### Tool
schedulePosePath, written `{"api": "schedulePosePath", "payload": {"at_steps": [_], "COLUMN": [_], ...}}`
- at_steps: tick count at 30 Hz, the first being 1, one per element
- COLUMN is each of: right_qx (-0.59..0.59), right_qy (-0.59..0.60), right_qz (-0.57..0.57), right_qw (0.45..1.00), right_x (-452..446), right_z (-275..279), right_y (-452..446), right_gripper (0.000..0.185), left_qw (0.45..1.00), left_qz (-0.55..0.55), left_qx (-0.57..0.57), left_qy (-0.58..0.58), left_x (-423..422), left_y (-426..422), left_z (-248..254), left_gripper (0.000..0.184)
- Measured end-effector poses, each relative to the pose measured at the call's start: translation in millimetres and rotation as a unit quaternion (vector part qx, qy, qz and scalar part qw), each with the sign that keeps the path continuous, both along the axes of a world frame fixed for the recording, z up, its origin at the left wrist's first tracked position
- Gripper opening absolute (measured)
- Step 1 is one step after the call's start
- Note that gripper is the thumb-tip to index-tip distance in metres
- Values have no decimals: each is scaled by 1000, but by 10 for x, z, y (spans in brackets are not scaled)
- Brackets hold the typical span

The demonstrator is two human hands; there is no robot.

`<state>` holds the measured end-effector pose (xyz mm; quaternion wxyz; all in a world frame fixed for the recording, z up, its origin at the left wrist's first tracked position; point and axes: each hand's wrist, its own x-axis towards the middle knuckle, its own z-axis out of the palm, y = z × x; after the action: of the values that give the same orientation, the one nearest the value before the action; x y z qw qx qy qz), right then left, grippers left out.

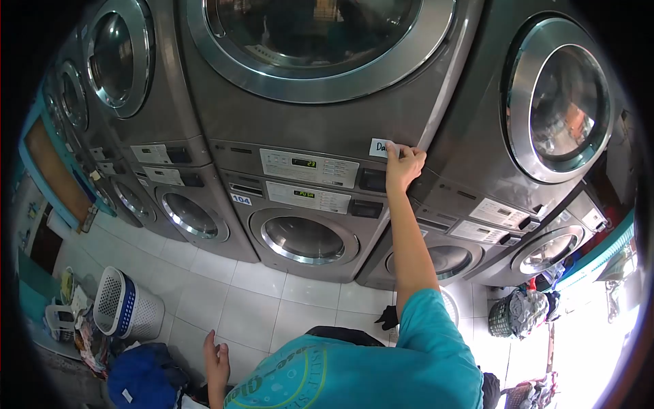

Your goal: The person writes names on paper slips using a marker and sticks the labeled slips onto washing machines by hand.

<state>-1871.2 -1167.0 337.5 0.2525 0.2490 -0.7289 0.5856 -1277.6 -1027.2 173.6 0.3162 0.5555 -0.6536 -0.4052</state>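
Holding nothing, your open left hand (216, 362) stands clear; the white label (377, 148) on the upper front-loader (300, 123) could crease or slip if your right grip (405, 165), pinching or pressing its right edge, I can't tell which, drags sideways.

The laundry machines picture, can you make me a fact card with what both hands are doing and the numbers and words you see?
Right hand: touching a white label on a machine's front; pressing or pinching, can't tell
Label writing: starts "Da", the rest covered
Left hand: held low, nothing seen in it
Upper display: 23
Lower display: PUSH
Number tag: 104
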Motion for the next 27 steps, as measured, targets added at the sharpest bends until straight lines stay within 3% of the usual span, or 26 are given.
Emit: {"api": "schedulePosePath", "payload": {"at_steps": [7,9,10,12,13,15,19,27], "right_qx": [-43,-126,-125,-7,-8,106,108,204], "right_qy": [20,155,154,261,261,341,294,256], "right_qz": [-58,-76,-74,-106,-101,-156,-99,-118], "right_qw": [997,977,977,960,960,921,945,937], "right_x": [-5,1,-20,-65,-117,-244,-288,-251], "right_z": [-114,-130,-152,-209,-267,-370,-396,-255], "right_y": [-54,-76,-88,-125,-161,-240,-264,-190], "right_gripper": [44,45,45,42,42,54,56,52], "left_qw": [999,999,999,999,998,997,996,994], "left_qz": [15,17,15,17,17,27,59,77], "left_qx": [-26,-23,-20,-17,-30,-43,-26,16], "left_qy": [-29,-16,-28,-41,-49,-58,-62,-80], "left_x": [-195,-262,-313,-347,-334,-342,-412,-507], "left_y": [-143,-136,-134,-118,-125,-88,-13,121], "left_z": [-72,-67,-17,-24,-72,-101,8,-132], "left_gripper": [46,46,46,46,46,46,46,47]}}
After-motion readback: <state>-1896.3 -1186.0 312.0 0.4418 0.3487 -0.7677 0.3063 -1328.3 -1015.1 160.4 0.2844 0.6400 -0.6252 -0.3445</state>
